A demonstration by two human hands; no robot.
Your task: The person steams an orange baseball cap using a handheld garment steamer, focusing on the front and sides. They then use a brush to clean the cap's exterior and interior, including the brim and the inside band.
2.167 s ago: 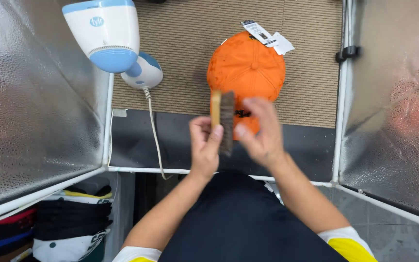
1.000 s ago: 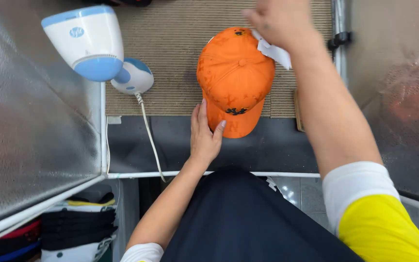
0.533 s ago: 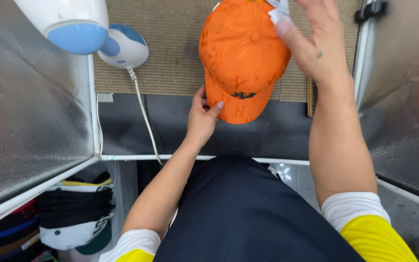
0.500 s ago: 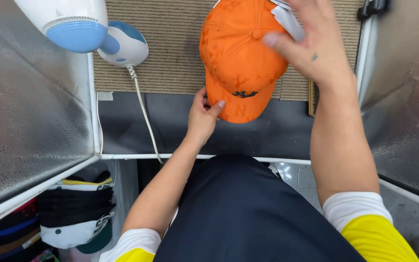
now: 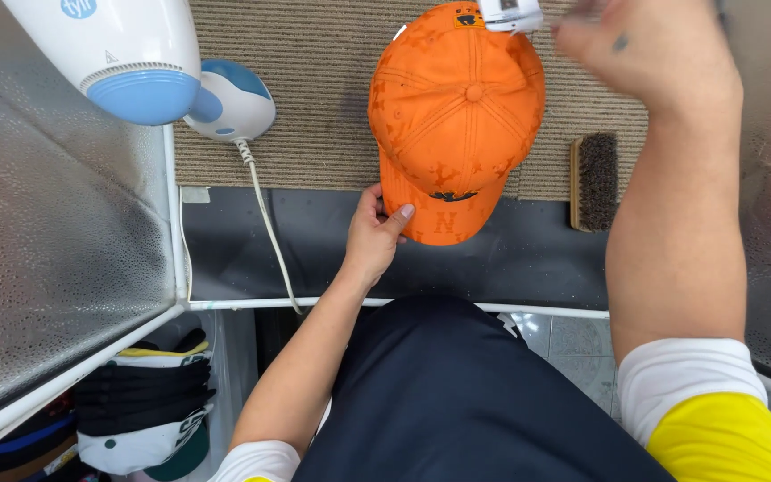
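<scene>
Orange cap (image 5: pixel 457 116) on the mat (image 5: pixel 314 98), steadied at the brim.

Left hand (image 5: pixel 375 234) pinches the brim's left edge, thumb on top. Right hand (image 5: pixel 649 58) is raised at the cap's rear by the white tag (image 5: pixel 510 13); it is blurred, so I cannot tell whether it grips anything. A brush (image 5: pixel 594 181) lies just right of the cap, apart from it. A white-and-blue steamer (image 5: pixel 131 54) hangs at upper left, its base (image 5: pixel 229 100) and cord (image 5: pixel 265 223) left of the cap. Stacked caps (image 5: pixel 145 402) sit below the bench.

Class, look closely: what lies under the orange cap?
The orange cap rests on a ribbed tan mat, its brim over the dark surface. Whatever sits directly beneath the crown is hidden.
</scene>
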